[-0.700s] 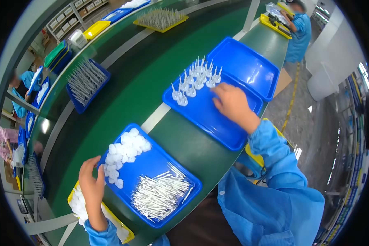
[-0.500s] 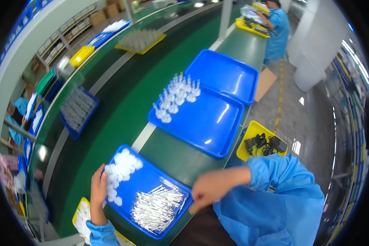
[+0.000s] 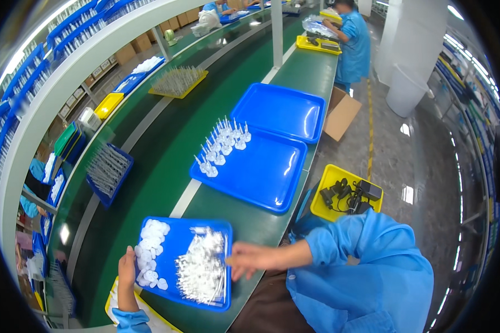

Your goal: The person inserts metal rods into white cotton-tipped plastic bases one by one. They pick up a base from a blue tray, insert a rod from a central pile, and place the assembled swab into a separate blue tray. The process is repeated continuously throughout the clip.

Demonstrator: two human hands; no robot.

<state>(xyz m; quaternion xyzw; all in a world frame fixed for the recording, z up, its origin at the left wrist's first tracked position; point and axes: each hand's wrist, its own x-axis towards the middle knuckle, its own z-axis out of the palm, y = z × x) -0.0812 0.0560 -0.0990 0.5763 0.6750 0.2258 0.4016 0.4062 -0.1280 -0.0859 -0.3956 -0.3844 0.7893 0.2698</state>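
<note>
A blue tray [image 3: 197, 223] lies on the green table in front of me. White round plastic pieces [image 3: 150, 244] fill its left side, and a heap of thin white sticks [image 3: 201, 269] covers the right side. My left hand [image 3: 126, 275] is at the tray's left rim, seen edge-on, with part of its fingers hidden. At the opposite rim is my right hand [image 3: 253, 258], its fingers stretched out and slightly apart against the tray's edge. Nothing shows between those fingers.
Farther along, a blue tray [image 3: 261, 172] holds rows of upright clear pieces [image 3: 222, 145]; another blue tray [image 3: 283, 114] adjoins it. A yellow tray [image 3: 322, 208] with black adapters sits at right. Trays stand on the green conveyor [image 3: 166, 144]. A person in blue [image 3: 353, 47] works beyond.
The blue tray before me has turned counterclockwise, squaring up toward me. My right hand has moved left to its right rim and its fingers have stretched out. The view has shifted too.
</note>
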